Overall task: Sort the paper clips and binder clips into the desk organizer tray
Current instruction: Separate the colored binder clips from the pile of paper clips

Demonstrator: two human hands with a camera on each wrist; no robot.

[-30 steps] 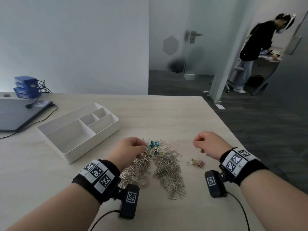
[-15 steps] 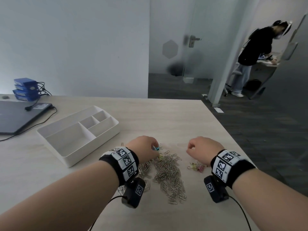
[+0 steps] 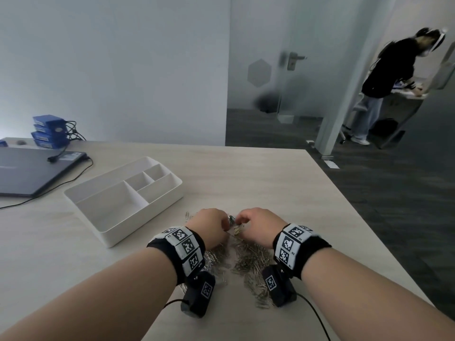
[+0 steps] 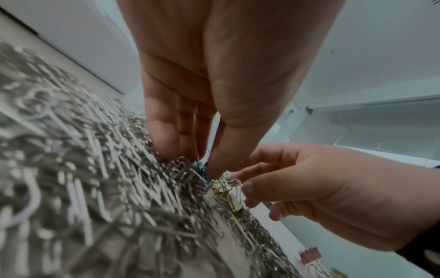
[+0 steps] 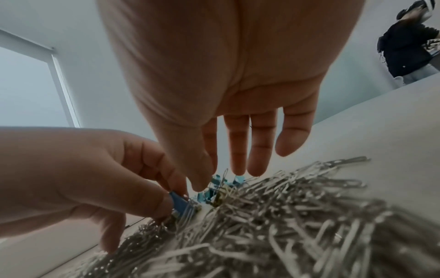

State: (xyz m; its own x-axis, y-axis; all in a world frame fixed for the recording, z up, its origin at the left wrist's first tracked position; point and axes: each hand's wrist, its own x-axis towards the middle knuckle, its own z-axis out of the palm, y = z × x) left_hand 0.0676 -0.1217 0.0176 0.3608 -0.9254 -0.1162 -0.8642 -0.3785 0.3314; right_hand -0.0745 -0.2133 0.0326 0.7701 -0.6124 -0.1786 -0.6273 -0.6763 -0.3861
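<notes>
Between the two hands, over the paper clips (image 3: pixel 248 254), things have closed up: the right hand (image 3: pixel 258 226) has crossed in, fingertips reaching loosely, gripping nothing, while the left hand (image 3: pixel 209 226) pinches a blue binder clip (image 5: pixel 181 204). Left of both, the tray (image 3: pixel 118 232) awaits; picking has begun.

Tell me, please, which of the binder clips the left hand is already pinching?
The dark blue binder clip, pinched by the left hand. The lighter blue clips lie loose under the right hand.

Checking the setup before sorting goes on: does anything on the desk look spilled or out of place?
Yes. The paper clips lie in a loose heap on the table with blue binder clips mixed in, while the organizer tray shows no clips in its visible compartments.
</notes>
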